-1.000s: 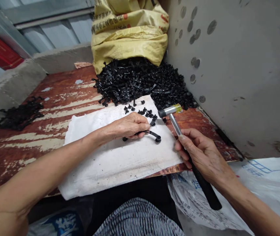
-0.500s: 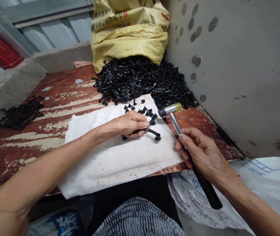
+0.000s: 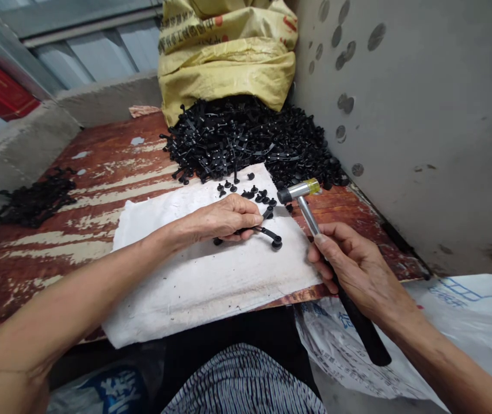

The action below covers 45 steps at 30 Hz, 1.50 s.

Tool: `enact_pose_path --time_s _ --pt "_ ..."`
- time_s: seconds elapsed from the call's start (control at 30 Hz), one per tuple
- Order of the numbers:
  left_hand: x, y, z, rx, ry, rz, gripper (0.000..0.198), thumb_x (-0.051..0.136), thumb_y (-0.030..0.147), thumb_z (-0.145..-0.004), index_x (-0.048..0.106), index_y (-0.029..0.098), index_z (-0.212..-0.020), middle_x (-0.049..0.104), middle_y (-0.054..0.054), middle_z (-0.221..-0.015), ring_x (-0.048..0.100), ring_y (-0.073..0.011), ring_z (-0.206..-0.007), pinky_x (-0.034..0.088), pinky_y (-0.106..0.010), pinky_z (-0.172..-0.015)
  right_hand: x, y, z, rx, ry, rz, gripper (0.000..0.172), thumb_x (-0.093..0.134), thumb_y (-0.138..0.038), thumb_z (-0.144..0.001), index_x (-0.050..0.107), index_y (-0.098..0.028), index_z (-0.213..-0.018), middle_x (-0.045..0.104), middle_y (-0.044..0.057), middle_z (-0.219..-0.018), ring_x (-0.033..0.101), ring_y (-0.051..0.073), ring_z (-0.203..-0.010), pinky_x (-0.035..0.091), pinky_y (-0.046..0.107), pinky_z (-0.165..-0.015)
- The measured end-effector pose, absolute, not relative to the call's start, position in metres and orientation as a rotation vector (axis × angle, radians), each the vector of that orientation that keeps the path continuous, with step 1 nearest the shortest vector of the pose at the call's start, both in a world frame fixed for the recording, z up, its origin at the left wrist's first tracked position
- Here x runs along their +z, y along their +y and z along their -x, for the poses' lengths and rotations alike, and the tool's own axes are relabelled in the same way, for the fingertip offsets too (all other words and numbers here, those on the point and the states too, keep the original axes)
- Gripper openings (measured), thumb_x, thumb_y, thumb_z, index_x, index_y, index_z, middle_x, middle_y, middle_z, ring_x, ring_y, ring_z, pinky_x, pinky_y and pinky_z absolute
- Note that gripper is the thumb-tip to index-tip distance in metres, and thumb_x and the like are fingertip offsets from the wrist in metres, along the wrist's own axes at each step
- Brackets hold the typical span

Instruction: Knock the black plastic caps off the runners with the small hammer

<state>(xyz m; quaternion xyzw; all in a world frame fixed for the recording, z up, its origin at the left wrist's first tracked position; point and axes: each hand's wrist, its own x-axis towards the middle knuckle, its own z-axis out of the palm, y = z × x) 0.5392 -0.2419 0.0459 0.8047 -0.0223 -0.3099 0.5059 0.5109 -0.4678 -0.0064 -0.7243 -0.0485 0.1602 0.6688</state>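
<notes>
My left hand (image 3: 228, 219) is closed round a black plastic linkage part (image 3: 267, 231), whose two arms stick out past the thumb, each with a round end. The palm hides its middle. In my right hand (image 3: 351, 264) is a small mallet (image 3: 308, 214), gripped where its black handle meets the metal shaft. Its head, black on one end and clear yellow on the other, hangs above the right edge of a white cloth (image 3: 194, 293). Several small black studs (image 3: 264, 197) lie on that cloth, just beyond my left hand.
A large heap of black parts (image 3: 246, 141) spills from a yellow woven sack (image 3: 228, 69) at the back. On the left of the worn red-brown board (image 3: 94, 195) lies a smaller black pile (image 3: 34, 198). A grey wall (image 3: 422, 144) bounds the right side.
Both hands, the linkage part and the mallet keep the same places. Only the whole view has shifted very slightly.
</notes>
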Motion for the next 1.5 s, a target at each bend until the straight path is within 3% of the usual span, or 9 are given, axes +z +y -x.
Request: enact_pose_path --time_s 1.5 --pt "0.0498 -0.2408 -0.5395 -0.73 -0.075 -1.997 0.036 0.045 0.017 -0.092 0.048 0.015 -0.057 0.042 0.005 -0.045 0.032 -0.0024 -0.033 0.019 -0.017 -0.034 -0.008 -0.4682 -0.5116 0.332 -0.163 1.615 0.023 0.056 -0.044 -0.088 0.05 -0.022 -0.092 0.054 -0.005 -0.063 0.037 0.007 -0.039 0.035 0.02 -0.032"
